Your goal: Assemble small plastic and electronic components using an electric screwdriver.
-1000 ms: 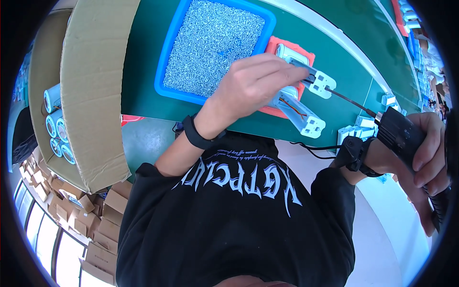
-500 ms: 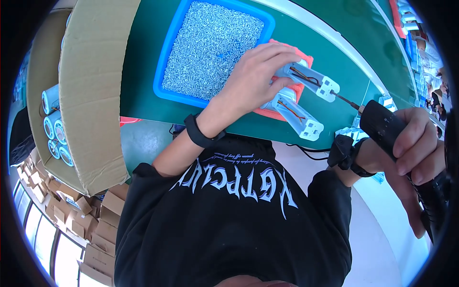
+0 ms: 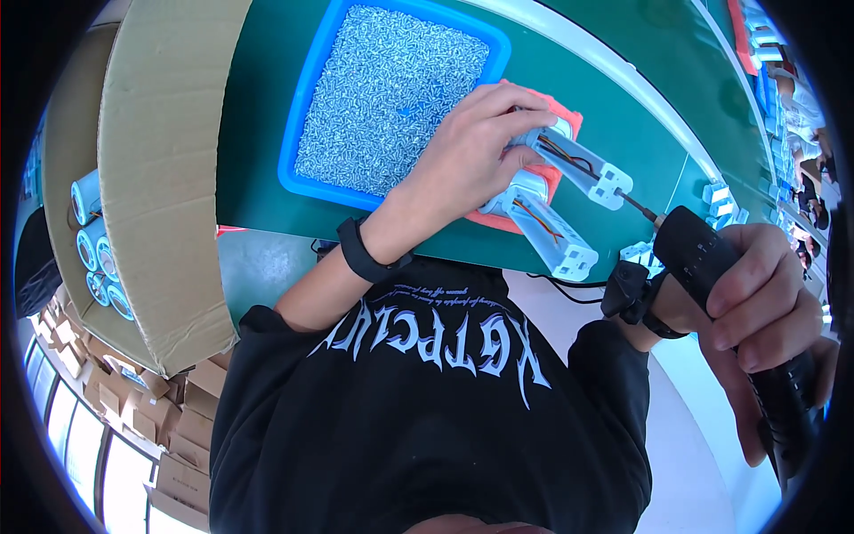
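Observation:
My left hand [image 3: 476, 147] grips a pale-blue housing [image 3: 608, 184] near its upper end, thumb below and fingers over it. Brown, yellow and black wires run along its open channel. In my right hand [image 3: 765, 298] is a black electric screwdriver [image 3: 698, 254], its thin bit touching the housing's end face. Whether a screw sits at the tip is too small to tell. A second such housing [image 3: 553, 238], with red and yellow wires, lies just nearer to me. Both rest against a coral-red padded holder [image 3: 495, 221], partly hidden by my left hand.
A blue tray [image 3: 292, 147] full of small silvery screws [image 3: 382, 98] stands left of my left hand. Farther left, a cardboard box [image 3: 165, 169] holds several pale-blue cylinders [image 3: 87, 196]. More pale parts [image 3: 639, 255] lie beside my right wrist. People sit at the far right.
The screwdriver and my right hand have shifted slightly down and left in the picture, with both housings lower too. The bit stays at the housing's end, and my left hand keeps its grip.

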A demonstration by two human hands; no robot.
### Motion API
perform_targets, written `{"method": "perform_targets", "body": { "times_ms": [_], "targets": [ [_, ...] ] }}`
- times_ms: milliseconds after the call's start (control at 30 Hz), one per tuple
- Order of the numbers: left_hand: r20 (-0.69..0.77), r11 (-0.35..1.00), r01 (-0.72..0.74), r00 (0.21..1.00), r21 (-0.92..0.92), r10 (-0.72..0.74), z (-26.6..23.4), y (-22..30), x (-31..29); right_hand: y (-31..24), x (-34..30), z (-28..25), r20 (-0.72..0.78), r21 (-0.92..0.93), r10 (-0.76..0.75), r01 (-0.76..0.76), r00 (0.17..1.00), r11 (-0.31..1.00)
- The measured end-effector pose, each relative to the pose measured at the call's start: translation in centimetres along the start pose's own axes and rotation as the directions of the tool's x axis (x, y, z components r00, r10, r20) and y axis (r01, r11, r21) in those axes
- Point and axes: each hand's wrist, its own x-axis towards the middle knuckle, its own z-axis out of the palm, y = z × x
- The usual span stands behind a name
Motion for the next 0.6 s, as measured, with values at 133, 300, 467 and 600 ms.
{"method": "perform_targets", "body": {
  "times_ms": [133, 300, 467, 600],
  "targets": [
    [-0.017, 1.0, -0.014, 1.0, 0.0, 0.014, 0.3, -0.3, -0.2, -0.4, 0.0, 0.3, -0.023, 0.009, 0.01, -0.01, 1.0, 1.0],
    [0.008, 0.997, 0.043, 0.999, -0.064, -0.042, 0.2, -0.3, -0.1, 0.6, 0.0, 0.6, 0.006, 0.086, -0.043, 0.042, 0.999, 0.995],
    [0.024, 0.995, 0.078, 0.997, -0.056, -0.077, 0.1, 0.0, -0.1, 1.6, -0.2, 0.4, -0.013, 0.143, -0.121, 0.122, 0.993, 0.982],
    [0.009, 0.998, 0.037, 0.999, -0.053, -0.037, -0.1, -0.2, -0.2, 1.6, -0.1, -0.1, 0.016, 0.13, -0.089, 0.086, 0.996, 0.988]
  ]
}}
